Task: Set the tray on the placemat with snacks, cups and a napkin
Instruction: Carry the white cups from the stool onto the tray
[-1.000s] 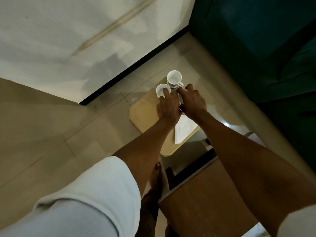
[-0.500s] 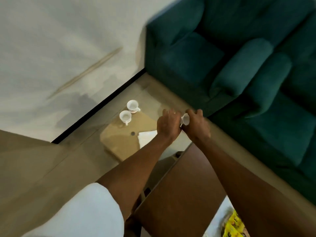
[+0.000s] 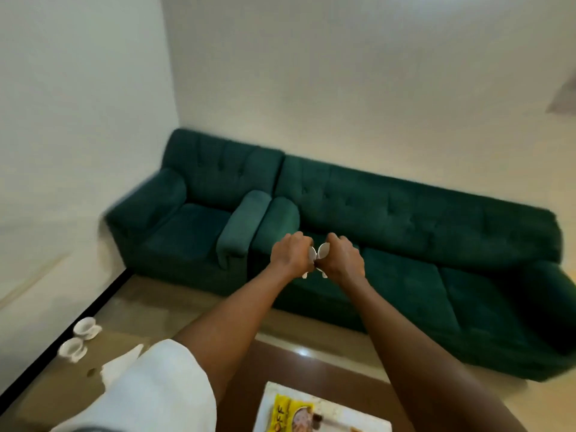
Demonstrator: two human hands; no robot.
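Observation:
My left hand [image 3: 290, 255] and my right hand [image 3: 343, 260] are raised side by side in front of the green sofa. Each is closed on a small white cup, the left cup [image 3: 311, 254] and the right cup [image 3: 323, 251] touching between my fists. Low at the left, two more white cups [image 3: 84, 327] [image 3: 71, 350] stand at the far end of a beige tray [image 3: 56, 391] on the floor. A white napkin [image 3: 120, 366] lies on that tray, partly behind my sleeve. At the bottom edge a pale placemat [image 3: 352, 414] holds a yellow snack packet [image 3: 282, 413].
A dark green sofa [image 3: 405, 232] and matching armchair [image 3: 187, 219] stand against the white wall ahead. The placemat lies on a brown wooden table [image 3: 280, 363] just below my arms. The floor is glossy beige tile with a black skirting line at the left.
My view has swung up from the floor to the sofa. Both hands rose from near the tray to chest height, holding white cups between them. The placemat with the snack packet came into view.

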